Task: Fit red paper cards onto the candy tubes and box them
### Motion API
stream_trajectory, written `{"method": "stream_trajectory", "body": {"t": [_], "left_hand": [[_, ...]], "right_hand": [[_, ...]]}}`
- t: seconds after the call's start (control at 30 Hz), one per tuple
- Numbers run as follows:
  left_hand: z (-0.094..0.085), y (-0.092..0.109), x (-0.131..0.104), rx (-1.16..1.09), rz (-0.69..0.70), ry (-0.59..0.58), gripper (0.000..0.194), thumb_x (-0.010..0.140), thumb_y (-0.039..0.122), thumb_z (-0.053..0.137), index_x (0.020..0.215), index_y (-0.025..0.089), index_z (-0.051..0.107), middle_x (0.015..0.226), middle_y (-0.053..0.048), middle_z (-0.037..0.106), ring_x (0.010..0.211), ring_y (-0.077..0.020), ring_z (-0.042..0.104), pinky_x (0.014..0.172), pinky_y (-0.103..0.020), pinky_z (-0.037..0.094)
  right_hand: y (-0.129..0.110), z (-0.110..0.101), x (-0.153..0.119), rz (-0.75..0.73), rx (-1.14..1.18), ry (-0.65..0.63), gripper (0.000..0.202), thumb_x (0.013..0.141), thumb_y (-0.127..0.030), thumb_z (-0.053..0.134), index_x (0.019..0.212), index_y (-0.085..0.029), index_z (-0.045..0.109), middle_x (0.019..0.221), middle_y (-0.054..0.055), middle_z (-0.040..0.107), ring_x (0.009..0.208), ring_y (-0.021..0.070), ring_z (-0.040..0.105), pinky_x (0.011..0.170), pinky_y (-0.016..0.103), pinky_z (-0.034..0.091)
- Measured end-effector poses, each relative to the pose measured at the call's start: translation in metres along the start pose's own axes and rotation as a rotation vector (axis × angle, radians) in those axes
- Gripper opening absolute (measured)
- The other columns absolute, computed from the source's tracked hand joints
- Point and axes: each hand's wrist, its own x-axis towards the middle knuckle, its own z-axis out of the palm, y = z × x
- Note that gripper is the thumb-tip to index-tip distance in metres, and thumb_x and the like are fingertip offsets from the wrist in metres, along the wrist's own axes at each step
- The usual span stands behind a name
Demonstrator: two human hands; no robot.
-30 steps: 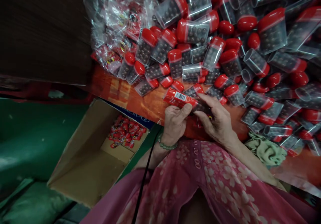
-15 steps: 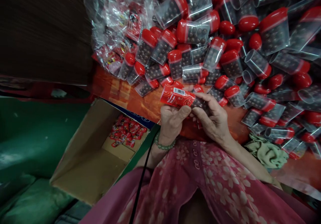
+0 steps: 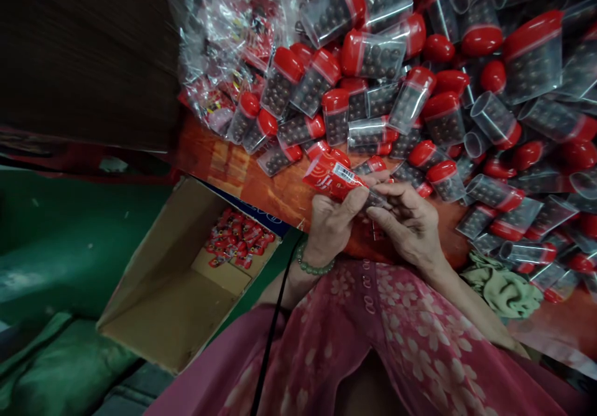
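Observation:
A clear plastic tube of dark balls lies across both hands, its left part covered by a red printed sleeve with a white barcode. My left hand grips the sleeved part, thumb on top. The fingers of my right hand curl around the tube's right end, its thumb against the near side; its fingertips are partly hidden. Just beyond the hands lie several similar clear tubes with red rounded ends and dark balls inside.
Crinkled clear plastic bags with red printed pieces lie at the table's left. Below the table edge, a cardboard box holds several small red pieces. A green cloth sits right of my forearm. A black cord runs past my left arm.
The tube has tilted, its right end lower and more covered by my hands. My right hand has shifted slightly right, its fingers more curled. The whole view has shifted a little.

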Motion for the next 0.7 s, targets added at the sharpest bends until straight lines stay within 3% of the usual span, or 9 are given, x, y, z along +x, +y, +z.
{"method": "stream_trajectory", "body": {"t": [0.1, 0.17, 0.27, 0.37, 0.57, 0.7], "left_hand": [[-0.004, -0.001, -0.001, 0.012, 0.021, -0.050, 0.035, 0.082, 0.051, 0.078, 0.098, 0.020, 0.074, 0.120, -0.009, 0.077, 0.103, -0.0242, 0.076, 0.073, -0.030, 0.063], [-0.006, -0.001, -0.001, 0.004, 0.026, -0.067, 0.043, 0.082, 0.059, 0.076, 0.099, 0.019, 0.074, 0.119, -0.010, 0.077, 0.100, -0.0242, 0.076, 0.070, -0.029, 0.062], [-0.003, 0.000, 0.000, -0.031, 0.055, -0.026, 0.052, 0.086, 0.069, 0.066, 0.099, 0.019, 0.073, 0.112, -0.010, 0.078, 0.107, -0.0257, 0.075, 0.078, -0.032, 0.063], [0.003, -0.002, -0.001, -0.056, 0.084, 0.008, 0.052, 0.089, 0.069, 0.062, 0.101, 0.020, 0.072, 0.113, -0.009, 0.078, 0.115, -0.0262, 0.072, 0.086, -0.034, 0.062], [0.008, -0.013, -0.007, 0.029, 0.071, -0.036, 0.050, 0.094, 0.067, 0.056, 0.098, 0.019, 0.072, 0.112, -0.010, 0.077, 0.120, -0.0259, 0.069, 0.098, -0.035, 0.059], [0.005, -0.013, -0.005, -0.027, 0.009, -0.019, 0.059, 0.083, 0.076, 0.063, 0.096, 0.019, 0.070, 0.107, -0.011, 0.078, 0.119, -0.0290, 0.069, 0.096, -0.039, 0.060]], "right_hand": [[-0.001, 0.003, 0.004, 0.027, 0.068, -0.022, 0.031, 0.089, -0.042, 0.076, 0.109, -0.022, 0.066, 0.095, 0.002, 0.079, 0.077, 0.0143, 0.078, 0.070, 0.026, 0.067], [-0.002, 0.005, 0.006, 0.044, 0.154, -0.024, 0.026, 0.089, -0.036, 0.076, 0.109, -0.022, 0.066, 0.090, -0.001, 0.079, 0.074, 0.0130, 0.078, 0.068, 0.024, 0.066], [-0.002, 0.008, 0.007, 0.050, 0.251, -0.008, 0.024, 0.087, -0.026, 0.079, 0.107, -0.024, 0.067, 0.090, -0.003, 0.080, 0.073, 0.0124, 0.078, 0.071, 0.025, 0.067], [-0.002, 0.010, 0.008, 0.035, 0.280, 0.012, 0.025, 0.083, -0.024, 0.082, 0.105, -0.026, 0.069, 0.093, -0.003, 0.081, 0.075, 0.0134, 0.079, 0.074, 0.026, 0.068], [0.001, 0.016, 0.008, 0.004, 0.204, 0.152, 0.030, 0.073, -0.029, 0.090, 0.088, -0.025, 0.064, 0.079, -0.007, 0.077, 0.061, 0.0084, 0.072, 0.061, 0.018, 0.062], [-0.001, 0.018, 0.010, -0.027, 0.219, 0.141, 0.027, 0.074, -0.030, 0.089, 0.089, -0.024, 0.066, 0.069, -0.007, 0.074, 0.054, 0.0079, 0.069, 0.056, 0.017, 0.059]]}}
